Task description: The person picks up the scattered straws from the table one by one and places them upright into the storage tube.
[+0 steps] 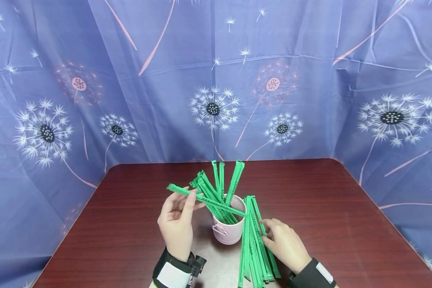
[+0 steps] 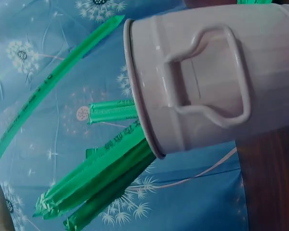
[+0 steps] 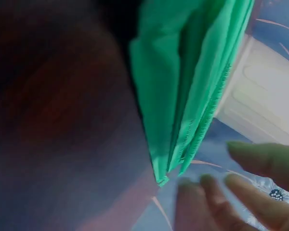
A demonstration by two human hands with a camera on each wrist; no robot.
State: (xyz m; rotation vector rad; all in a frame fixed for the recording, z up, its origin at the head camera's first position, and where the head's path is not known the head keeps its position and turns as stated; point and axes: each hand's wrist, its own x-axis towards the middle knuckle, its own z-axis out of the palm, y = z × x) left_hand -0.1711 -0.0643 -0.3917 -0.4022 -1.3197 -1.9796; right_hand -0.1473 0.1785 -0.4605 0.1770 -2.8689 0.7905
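Note:
Between thumb and fingers my left hand [image 1: 177, 224] pinches one long green wrapped straw [image 1: 209, 201], printed with dark marks. It slants across the mouth of a small pale pink bucket [image 1: 227, 235]. Several more wrapped straws [image 1: 236, 176] lean in the bucket, their crimped ends sticking out above the rim. The left wrist view shows the bucket's side handle [image 2: 243, 72] and the held straw [image 2: 58, 79] apart from the others. Right of the bucket lies a loose pile of wrapped straws [image 1: 253, 240]. My right hand [image 1: 286, 244] is at its right edge, fingers loosely bent, gripping nothing.
Everything stands on a dark red-brown wooden table [image 1: 129, 224] with rounded far corners. A blue cloth [image 1: 158, 108] with a dandelion print hangs behind it and along both sides. Black straps [image 1: 311, 276] circle both wrists.

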